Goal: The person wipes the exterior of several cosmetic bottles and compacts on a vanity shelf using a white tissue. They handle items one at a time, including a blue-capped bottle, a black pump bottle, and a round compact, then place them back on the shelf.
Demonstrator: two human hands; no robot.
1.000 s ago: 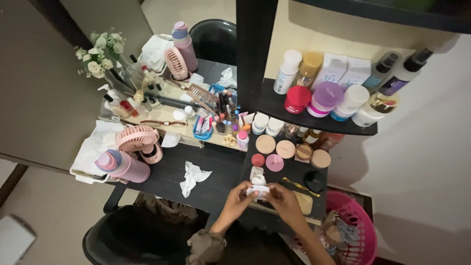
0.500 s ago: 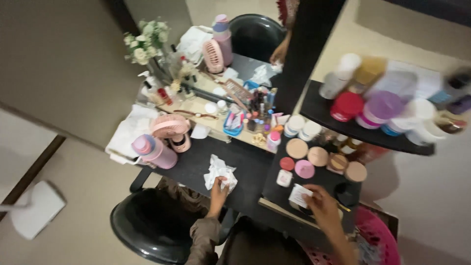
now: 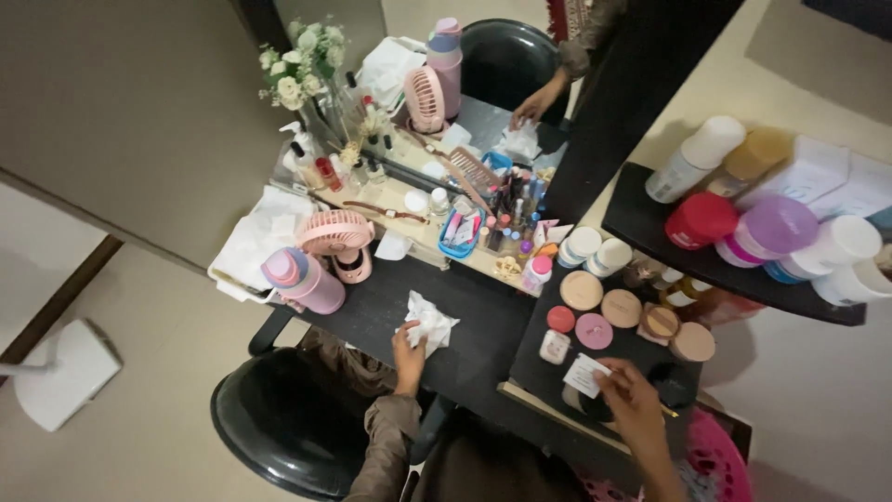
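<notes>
Now the left hand (image 3: 409,351) grips the crumpled white tissue (image 3: 427,323) on the dark bench (image 3: 483,321), just in front of the pink bottle (image 3: 305,282) and pink desk fan (image 3: 336,240). Over on the right, the right hand (image 3: 632,402) pinches a small white card (image 3: 585,376) above the bench's lower step, near a small white jar (image 3: 555,347) and the round compacts (image 3: 583,290).

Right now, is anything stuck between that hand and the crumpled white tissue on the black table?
No, nothing visible is in between. The left hand already rests right against the lower edge of the crumpled white tissue on the black table. The pink bottle and pink fan stand off to the side, clear of both.
</notes>
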